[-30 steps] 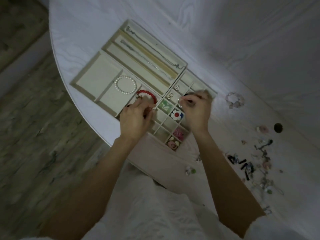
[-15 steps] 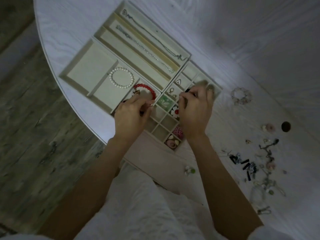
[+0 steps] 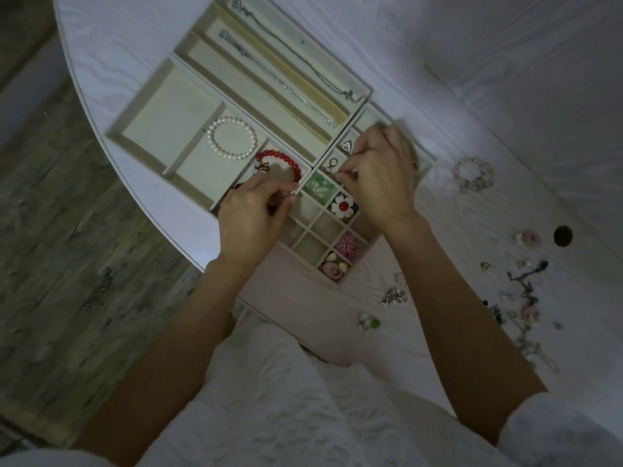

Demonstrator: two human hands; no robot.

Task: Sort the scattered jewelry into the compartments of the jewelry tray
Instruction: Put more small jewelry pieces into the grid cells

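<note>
Jewelry tray (image 3: 145,129), a cream fabric-lined organiser with many compartments, lies on a white wood-grain tabletop (image 3: 472,62) near its curved edge. Both of the person's hands work over the tray's grid of small square cells. The left hand (image 3: 251,220) hovers at the divider between the larger sections and the small cells, its fingers curled with thumb and forefinger pinched together on something too small to make out. The right hand (image 3: 381,176) is over the far cells, fingers bent and tips pinched close around a tiny item (too small and dim to identify).

Inside the tray, a white pearl bracelet (image 3: 232,138) sits in a mid-sized section, and a red bead bracelet (image 3: 286,161) lies in the section beside it, just beyond the left hand. Two silver chain necklaces (image 3: 293,85) stretch along the long narrow slots at the tray's far side. Among the small cells are a green square piece (image 3: 318,190), a white flower with a red centre (image 3: 342,206), a pink flower piece (image 3: 347,246) and pale heart-shaped pieces with a pink rose (image 3: 333,267) in the nearest cell.

Off the tray to the right of the right hand lies a clear crystal bead bracelet (image 3: 473,175). Further right, a loose heap of mixed small jewelry (image 3: 522,298) is scattered on the tabletop.
</note>
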